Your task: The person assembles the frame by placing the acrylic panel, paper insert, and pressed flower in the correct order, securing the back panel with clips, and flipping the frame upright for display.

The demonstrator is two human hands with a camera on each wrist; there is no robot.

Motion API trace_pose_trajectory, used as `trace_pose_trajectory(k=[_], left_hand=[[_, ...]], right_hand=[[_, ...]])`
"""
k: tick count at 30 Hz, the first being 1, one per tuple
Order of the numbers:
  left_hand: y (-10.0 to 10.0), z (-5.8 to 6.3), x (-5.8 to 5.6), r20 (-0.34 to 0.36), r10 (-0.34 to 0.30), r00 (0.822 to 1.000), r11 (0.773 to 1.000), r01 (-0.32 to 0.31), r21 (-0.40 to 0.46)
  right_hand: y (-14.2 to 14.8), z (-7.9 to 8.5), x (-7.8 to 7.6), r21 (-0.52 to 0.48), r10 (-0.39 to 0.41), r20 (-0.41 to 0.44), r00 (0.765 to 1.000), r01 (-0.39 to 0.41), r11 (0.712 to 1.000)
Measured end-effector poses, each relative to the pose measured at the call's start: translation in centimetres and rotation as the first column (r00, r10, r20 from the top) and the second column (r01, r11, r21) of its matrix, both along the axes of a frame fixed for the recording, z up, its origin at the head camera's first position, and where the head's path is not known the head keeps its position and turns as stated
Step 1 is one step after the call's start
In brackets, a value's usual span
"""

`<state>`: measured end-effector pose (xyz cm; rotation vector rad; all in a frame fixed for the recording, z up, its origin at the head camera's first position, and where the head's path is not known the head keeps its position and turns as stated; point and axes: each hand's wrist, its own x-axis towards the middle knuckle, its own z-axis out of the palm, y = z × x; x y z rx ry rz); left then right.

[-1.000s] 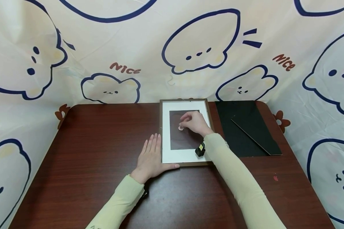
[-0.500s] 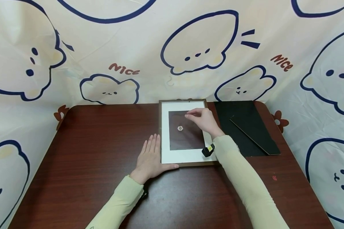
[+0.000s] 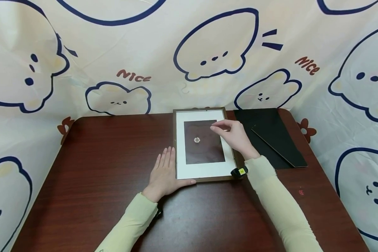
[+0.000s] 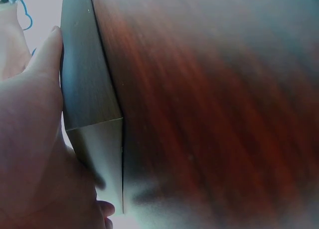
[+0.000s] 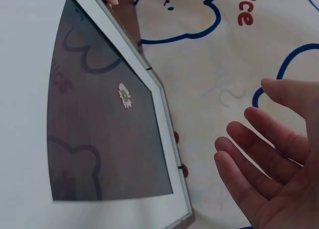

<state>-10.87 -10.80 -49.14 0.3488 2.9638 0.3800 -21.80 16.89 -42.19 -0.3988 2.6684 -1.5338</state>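
Observation:
A picture frame [image 3: 174, 134] with a brown border lies on the table; its white mat [image 3: 204, 170] surrounds a dark, glossy panel [image 3: 206, 154]. One small white daisy-like flower [image 3: 197, 140] lies on that panel, left of its middle; the right wrist view shows the flower [image 5: 124, 95] with a yellow-green centre. My left hand [image 3: 163, 173] rests flat at the frame's lower left corner, fingers along the side and thumb along the bottom edge. Above the frame's right side hovers my right hand [image 3: 234, 134]. In the right wrist view, the right hand's fingers [image 5: 269, 159] are apart, holding nothing.
A black backing board [image 3: 271, 140] lies right of the frame, with a thin pale-edged line or flap across it. The brown wooden table [image 3: 119, 150] extends to the left and front. A patterned cloth [image 3: 163, 94] hangs behind and on both sides.
My right hand has let go of the flower and moved right, away from it. The flower stays on the dark panel. My left hand keeps its place on the frame.

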Motion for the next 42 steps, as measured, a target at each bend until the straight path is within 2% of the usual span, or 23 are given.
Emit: trace_pose_trajectory(k=[8,13,23,42], left_hand=[[0.0,-0.2,-0.1,0.006,-0.006,1.0,1.0,0.006,-0.013],[0.0,0.0,-0.1,0.011,-0.005,1.0,1.0,0.005,-0.013],[0.0,0.2,0.0,0.004,-0.003,1.0,1.0,0.003,-0.004],[0.0,-0.1,0.1,-0.008,-0.005,1.0,1.0,0.005,-0.01]], right_hand=[[2.6,0.4,1.8,-0.024,-0.003,-0.005,1.0,0.003,1.0],[4.4,0.4,2.8,-0.013,-0.034,0.02,0.999,0.035,0.999],[7.9,0.0,4.4,0.036,-0.078,0.028,0.997,0.077,0.996],[12.5,0.1,7.1,0.146,-0.165,0.032,0.986,0.159,0.976]])
